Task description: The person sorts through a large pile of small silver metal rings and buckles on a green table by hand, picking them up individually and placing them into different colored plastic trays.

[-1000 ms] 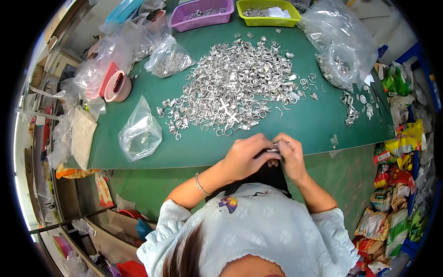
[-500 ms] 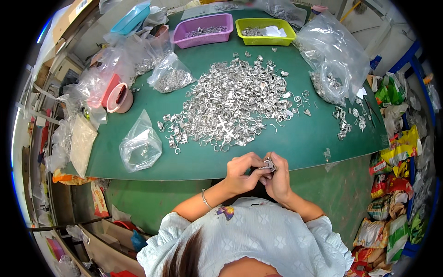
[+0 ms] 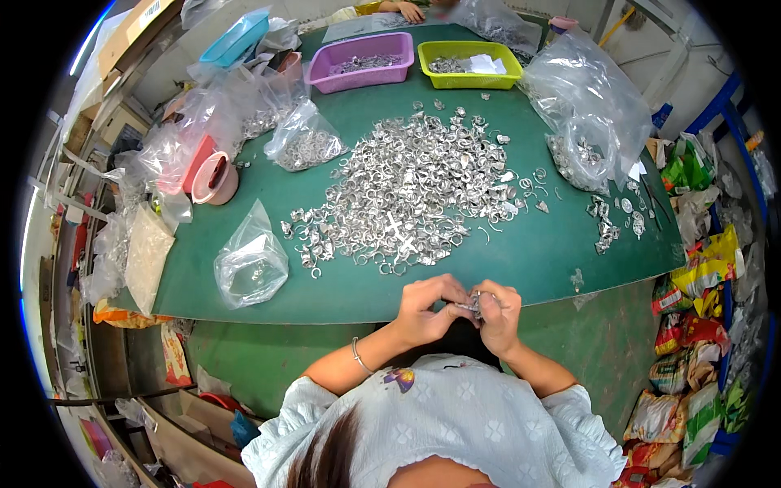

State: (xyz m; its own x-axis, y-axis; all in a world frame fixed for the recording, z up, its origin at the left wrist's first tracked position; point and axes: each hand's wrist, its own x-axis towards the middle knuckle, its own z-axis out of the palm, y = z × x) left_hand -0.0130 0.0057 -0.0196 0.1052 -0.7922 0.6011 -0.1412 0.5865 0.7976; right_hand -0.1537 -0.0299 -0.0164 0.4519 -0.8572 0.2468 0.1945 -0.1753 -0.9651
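My left hand [image 3: 429, 307] and my right hand [image 3: 498, 315] meet at the table's near edge, fingers closed. Between the fingertips they pinch several small silver-coloured metal rings [image 3: 474, 304], mostly covered by the fingers. A bracelet circles my left wrist. Just beyond my hands, a wide heap of silver-coloured rings [image 3: 407, 191] spreads over the green table [image 3: 342, 289]. A few rings and bits lie loose around its edges. Left of my hands rests a clear plastic bag [image 3: 252, 260] with little visible inside.
Behind the heap stand a purple basket [image 3: 358, 80] and a yellow-green basket [image 3: 472, 80], both holding metal pieces. Large clear bags [image 3: 582, 98] sit at right, a filled bag [image 3: 305, 142] and a pink cup [image 3: 215, 185] at left. Another person's hand [image 3: 409, 11] shows at the far edge.
My hands stay together on the rings, with the right fingers more curled over them. The view has shifted slightly, and another person's hand has appeared at the far edge.
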